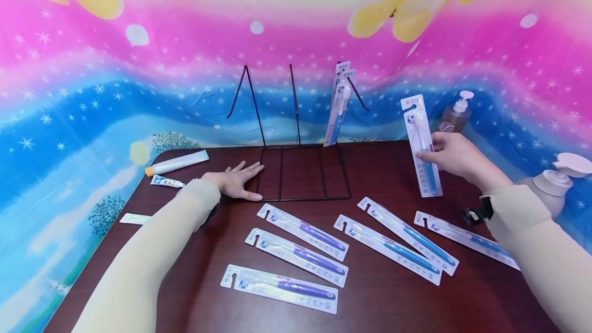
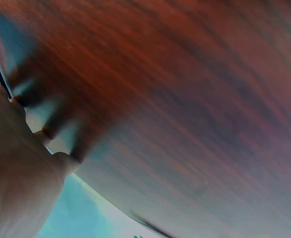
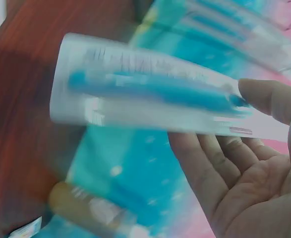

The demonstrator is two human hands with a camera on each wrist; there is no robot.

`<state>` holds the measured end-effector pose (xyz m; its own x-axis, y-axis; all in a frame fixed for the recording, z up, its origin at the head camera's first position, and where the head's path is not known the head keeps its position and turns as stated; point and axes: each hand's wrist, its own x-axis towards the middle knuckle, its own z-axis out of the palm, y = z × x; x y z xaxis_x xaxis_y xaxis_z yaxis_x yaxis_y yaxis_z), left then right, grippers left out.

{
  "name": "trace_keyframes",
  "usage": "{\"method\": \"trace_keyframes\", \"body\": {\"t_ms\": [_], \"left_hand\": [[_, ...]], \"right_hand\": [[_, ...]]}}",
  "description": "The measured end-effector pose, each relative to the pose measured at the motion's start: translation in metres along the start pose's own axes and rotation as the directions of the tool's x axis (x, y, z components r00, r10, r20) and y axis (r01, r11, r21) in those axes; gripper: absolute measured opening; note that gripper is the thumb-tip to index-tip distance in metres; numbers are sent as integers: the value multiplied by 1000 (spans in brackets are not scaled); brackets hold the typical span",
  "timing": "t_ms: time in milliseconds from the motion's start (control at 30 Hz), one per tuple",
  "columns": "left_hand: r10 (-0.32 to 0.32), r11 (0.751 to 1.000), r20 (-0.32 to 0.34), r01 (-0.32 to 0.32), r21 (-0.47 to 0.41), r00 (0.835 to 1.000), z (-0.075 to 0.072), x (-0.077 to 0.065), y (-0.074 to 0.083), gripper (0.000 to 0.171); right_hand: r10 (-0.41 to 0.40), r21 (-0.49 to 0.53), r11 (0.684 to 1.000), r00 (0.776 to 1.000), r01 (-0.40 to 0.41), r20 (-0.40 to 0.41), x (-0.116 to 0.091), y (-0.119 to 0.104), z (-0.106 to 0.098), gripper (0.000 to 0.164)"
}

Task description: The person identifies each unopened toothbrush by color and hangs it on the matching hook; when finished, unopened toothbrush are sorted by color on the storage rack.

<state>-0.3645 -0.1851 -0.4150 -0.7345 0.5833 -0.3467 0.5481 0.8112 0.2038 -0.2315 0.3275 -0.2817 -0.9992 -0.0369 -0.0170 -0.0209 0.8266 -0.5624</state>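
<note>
Blue handle showing, a packaged toothbrush (image 1: 423, 150) stood nearly upright in the right hand (image 1: 455, 155), whose thumb and fingers pinched its edge near a brown pump bottle (image 1: 452, 118). The left hand (image 1: 238, 181) lay on the dark red surface (image 1: 384, 179), fingers spread apart at the left edge of a black wire rack (image 1: 302, 199). Three purple-handled packs (image 1: 298, 257) and three blue-handled packs (image 1: 388, 248) lay in front.

A pink and blue snowflake backdrop (image 1: 194, 40) hangs behind a reddish-brown table (image 1: 381, 171).
</note>
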Motion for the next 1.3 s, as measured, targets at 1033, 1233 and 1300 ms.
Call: {"method": "trace_keyframes", "body": {"t_ms": [1033, 1233, 1300], "left_hand": [[2, 1000, -6, -2, -3, 1000, 1, -2, 0, 104], [5, 1000, -1, -5, -2, 1000, 0, -1, 0, 105], [5, 1000, -2, -5, 0, 1000, 0, -1, 0, 105]], "right_hand": [[-195, 105, 973, 976, 205, -102, -37, -87, 52, 54], [-185, 117, 974, 978, 196, -101, -27, -86, 58, 51], [-180, 120, 974, 978, 191, -102, -23, -85, 59, 52]]}}
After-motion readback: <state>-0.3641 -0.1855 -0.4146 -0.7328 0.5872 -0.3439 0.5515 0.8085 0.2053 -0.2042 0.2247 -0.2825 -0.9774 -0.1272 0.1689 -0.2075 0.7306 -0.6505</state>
